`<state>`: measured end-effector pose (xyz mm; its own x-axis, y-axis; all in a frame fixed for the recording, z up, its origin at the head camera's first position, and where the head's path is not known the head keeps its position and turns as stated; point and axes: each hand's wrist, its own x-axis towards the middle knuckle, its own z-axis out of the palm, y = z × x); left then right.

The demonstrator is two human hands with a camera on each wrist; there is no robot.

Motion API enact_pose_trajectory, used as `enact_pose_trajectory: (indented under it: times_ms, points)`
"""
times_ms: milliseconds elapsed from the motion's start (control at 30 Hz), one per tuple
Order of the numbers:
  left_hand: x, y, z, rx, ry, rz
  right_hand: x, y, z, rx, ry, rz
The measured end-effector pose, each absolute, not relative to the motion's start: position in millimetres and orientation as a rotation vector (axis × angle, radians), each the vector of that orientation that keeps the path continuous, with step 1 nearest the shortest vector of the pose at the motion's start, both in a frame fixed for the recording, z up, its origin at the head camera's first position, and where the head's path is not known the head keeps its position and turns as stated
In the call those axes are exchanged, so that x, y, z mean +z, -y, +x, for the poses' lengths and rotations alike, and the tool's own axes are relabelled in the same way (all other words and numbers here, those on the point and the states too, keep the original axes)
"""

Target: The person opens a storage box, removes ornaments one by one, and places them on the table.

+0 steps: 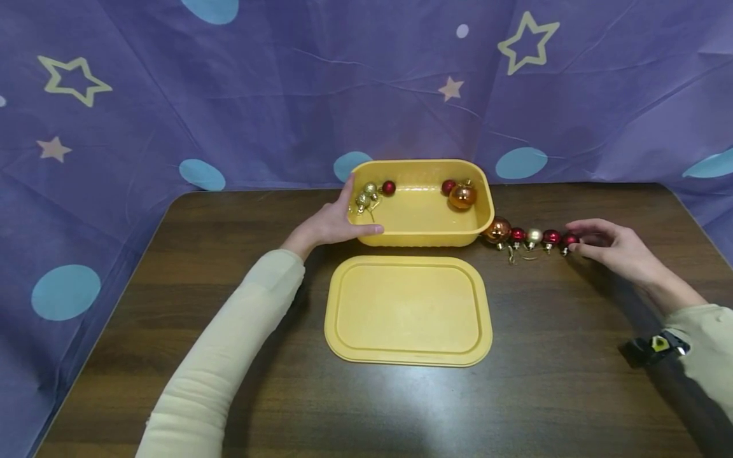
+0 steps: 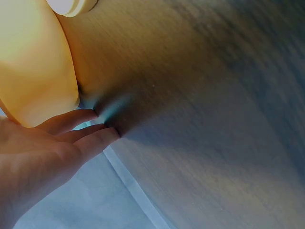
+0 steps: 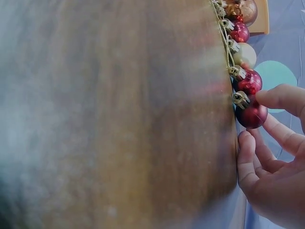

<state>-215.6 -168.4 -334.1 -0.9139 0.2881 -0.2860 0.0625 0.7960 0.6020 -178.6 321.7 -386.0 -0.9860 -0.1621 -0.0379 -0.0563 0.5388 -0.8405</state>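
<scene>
My left hand [image 1: 332,219] rests against the left end of a yellow plastic box [image 1: 424,238], its thumb stretched along the front rim. In the left wrist view its fingers [image 2: 97,139] lie straight beside the box wall. Inside the box sit small gold baubles [image 1: 366,196], a red bauble [image 1: 389,187], and at the right a copper bauble [image 1: 462,196] beside another red one [image 1: 448,187]. My right hand [image 1: 621,251] pinches a dark red bauble [image 3: 251,114] between thumb and finger, at the right end of a row of baubles.
The row runs leftward through a red bauble [image 1: 551,237], a pale gold one [image 1: 534,237] and another red one [image 1: 517,236] to a copper ball [image 1: 497,229] by the box corner. A yellow lid [image 1: 409,308] lies in front of the box. Behind the wooden table [image 1: 229,216] hangs a purple cloth [image 1: 321,95].
</scene>
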Motion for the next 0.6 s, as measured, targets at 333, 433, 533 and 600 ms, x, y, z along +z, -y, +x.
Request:
enact_pose_trajectory:
  times_ms: [333, 433, 533, 600]
  points:
    - [-333.6, 168.3, -215.1, 0.845, -2.62, 0.248, -378.1, -323.2, -181.3, -1.719, -2.495, -0.209]
    - [-333.3, 168.8, -215.0, 0.845, -2.625, 0.252, -369.9, -317.9, -183.1, -1.699, -2.571, -0.196]
    - [-333.7, 169.1, -215.3, 0.85, -2.623, 0.254, -359.4, -309.0, -184.1, -1.594, -2.688, -0.2]
    - [-334.2, 169.2, -215.8, 0.854, -2.621, 0.255, -352.8, -300.8, -184.6, -1.505, -2.757, -0.219]
